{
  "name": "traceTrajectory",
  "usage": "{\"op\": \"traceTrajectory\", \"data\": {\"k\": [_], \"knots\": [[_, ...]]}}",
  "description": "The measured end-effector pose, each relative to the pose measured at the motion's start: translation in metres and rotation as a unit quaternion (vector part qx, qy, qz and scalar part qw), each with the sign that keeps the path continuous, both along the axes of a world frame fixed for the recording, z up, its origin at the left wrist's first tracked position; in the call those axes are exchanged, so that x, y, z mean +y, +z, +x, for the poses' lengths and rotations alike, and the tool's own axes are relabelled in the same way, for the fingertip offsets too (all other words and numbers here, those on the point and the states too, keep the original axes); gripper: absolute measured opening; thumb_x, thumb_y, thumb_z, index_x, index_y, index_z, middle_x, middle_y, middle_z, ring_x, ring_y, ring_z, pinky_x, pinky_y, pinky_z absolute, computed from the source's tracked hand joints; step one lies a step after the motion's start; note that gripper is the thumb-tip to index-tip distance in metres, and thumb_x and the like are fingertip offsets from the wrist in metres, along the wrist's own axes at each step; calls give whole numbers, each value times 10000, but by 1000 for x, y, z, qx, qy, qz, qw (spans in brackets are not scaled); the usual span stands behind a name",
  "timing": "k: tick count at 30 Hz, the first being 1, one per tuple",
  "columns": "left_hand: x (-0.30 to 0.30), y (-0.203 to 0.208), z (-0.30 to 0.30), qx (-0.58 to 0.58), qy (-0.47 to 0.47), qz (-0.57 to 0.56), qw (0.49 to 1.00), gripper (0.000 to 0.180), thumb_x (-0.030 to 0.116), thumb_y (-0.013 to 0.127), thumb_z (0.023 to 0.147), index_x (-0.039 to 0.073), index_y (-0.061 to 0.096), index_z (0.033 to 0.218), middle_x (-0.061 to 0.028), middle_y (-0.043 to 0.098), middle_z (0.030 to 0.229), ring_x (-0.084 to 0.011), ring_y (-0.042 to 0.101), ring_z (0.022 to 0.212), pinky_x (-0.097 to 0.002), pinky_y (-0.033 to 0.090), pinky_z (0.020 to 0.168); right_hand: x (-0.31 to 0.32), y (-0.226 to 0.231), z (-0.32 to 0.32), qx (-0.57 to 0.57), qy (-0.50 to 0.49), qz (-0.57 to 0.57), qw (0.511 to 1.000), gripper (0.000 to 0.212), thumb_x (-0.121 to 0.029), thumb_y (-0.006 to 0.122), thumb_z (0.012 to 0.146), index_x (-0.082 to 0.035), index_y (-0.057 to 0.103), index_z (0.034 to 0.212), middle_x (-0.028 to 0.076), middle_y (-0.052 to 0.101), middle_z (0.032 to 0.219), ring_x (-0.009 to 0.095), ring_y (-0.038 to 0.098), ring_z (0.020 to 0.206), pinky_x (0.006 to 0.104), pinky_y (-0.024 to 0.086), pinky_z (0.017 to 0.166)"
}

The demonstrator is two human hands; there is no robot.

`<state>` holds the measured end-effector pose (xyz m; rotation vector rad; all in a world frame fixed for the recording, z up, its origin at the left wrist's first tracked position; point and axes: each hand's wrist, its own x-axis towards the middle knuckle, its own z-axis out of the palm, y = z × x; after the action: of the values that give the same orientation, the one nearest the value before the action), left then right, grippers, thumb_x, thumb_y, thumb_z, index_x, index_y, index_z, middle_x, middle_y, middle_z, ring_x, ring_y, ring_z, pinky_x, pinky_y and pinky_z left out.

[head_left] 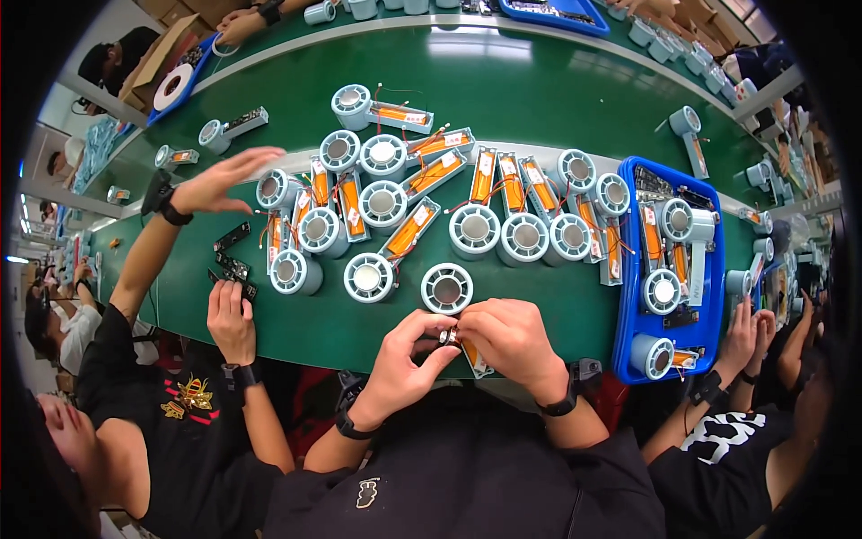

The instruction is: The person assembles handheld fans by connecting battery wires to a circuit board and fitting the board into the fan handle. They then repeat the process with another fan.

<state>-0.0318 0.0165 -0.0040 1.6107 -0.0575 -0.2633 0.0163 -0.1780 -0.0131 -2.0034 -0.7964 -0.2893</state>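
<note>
At the near edge of the table, my left hand [409,352] is closed in a pinch, with a small shiny metal part [447,337] at its fingertips. My right hand [512,340] meets it there, fingers bent and pressed together; what they grip is hidden. Just beyond both hands lies a light-blue fan housing [446,287] with a round grey centre. Below my right hand shows the end of a handle with an orange battery [476,359]; my fingers cover where it joins.
Several fan housings with orange batteries and thin wires [383,205] spread across the green table [530,310]. A blue tray [626,296] on the right holds more. At left, a co-worker's hand [232,319] touches black circuit boards [235,268]; another co-worker's hands [741,337] are at right.
</note>
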Motion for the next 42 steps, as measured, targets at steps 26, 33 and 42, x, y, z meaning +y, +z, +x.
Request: {"op": "traceTrajectory", "data": {"k": [26, 33, 42], "knots": [[1, 21, 9, -134, -80, 206, 966, 253, -68, 689, 892, -15, 660, 1137, -107, 692, 1026, -166, 690, 990, -287, 594, 744, 0, 1, -8, -48, -57, -15, 997, 169, -87, 804, 721, -87, 645, 778, 16, 655, 717, 199, 619, 629, 337, 470, 551], [-2, 15, -1, -32, -4, 110, 993, 207, 8, 750, 894, -11, 687, 1090, -66, 720, 888, -117, 701, 817, -249, 550, 673, -4, 14, -15, -1, -109, -22, 994, 146, -100, 810, 762, -68, 669, 784, 45, 689, 776, 239, 627, 645, 343, 472, 559], [-2, 20, 3, -11, -42, 48, 998, 214, 74, 753, 915, -6, 673, 1096, -88, 714, 912, -155, 697, 739, -273, 553, 672, -21, 45, -30, 233, 17, -124, 964, 237, -235, 750, 890, -34, 655, 809, 102, 658, 741, 303, 620, 658, 414, 499, 604]]}}
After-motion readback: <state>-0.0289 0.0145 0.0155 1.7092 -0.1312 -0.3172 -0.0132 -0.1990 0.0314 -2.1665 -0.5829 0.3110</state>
